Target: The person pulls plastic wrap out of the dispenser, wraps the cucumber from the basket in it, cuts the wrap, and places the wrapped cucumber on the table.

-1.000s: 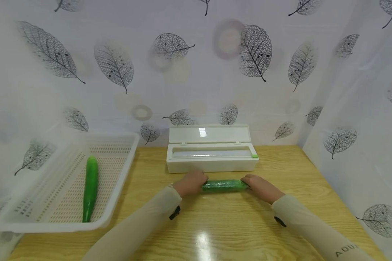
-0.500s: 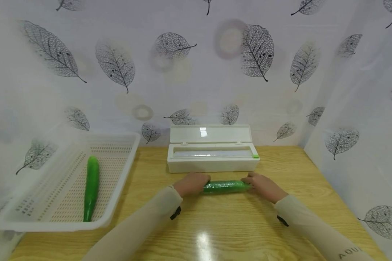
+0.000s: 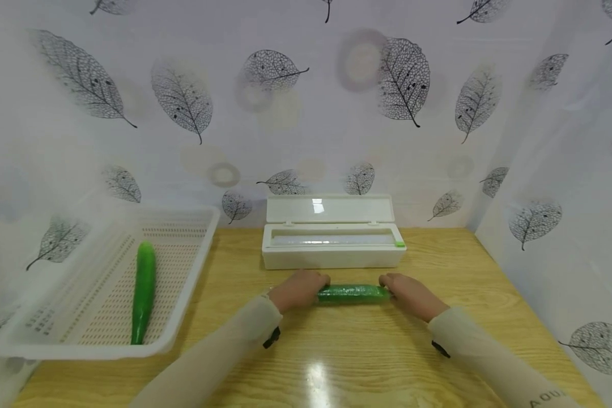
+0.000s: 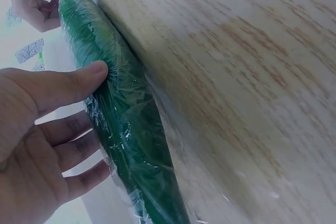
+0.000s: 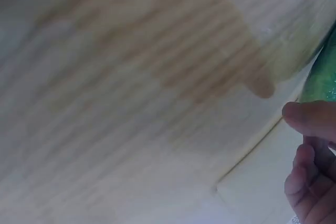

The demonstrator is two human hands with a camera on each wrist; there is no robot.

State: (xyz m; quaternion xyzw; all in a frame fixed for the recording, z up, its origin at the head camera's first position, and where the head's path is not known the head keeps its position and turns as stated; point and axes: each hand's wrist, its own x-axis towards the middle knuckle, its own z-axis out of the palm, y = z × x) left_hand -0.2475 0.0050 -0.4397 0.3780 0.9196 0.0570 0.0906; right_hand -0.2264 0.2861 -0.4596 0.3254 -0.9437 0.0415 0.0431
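A cucumber [image 3: 353, 293] in clear plastic wrap lies crosswise on the wooden table, in front of the white wrap box. My left hand [image 3: 300, 290] holds its left part; in the left wrist view the thumb [image 4: 94, 74] presses on one side, with the fingers bent round the other. At the right end, my right hand [image 3: 414, 296] pinches the wrapped tip between thumb and curled fingers. Whether it grips cucumber or only film there is hard to tell. Loose film [image 4: 178, 182] shows along the cucumber's side in the left wrist view.
Behind the hands stands the white wrap box [image 3: 331, 259], its lid [image 3: 331, 209] raised and a film roll [image 3: 331, 239] inside. A white perforated basket [image 3: 191, 283] on the left holds another cucumber [image 3: 144, 294]. A leaf-patterned curtain [image 3: 306, 124] encloses the table's back and sides.
Both hands and the wrapped cucumber have shifted very slightly towards me, and the right hand's fingers have repositioned a little at the tip. The head view has moved slightly.
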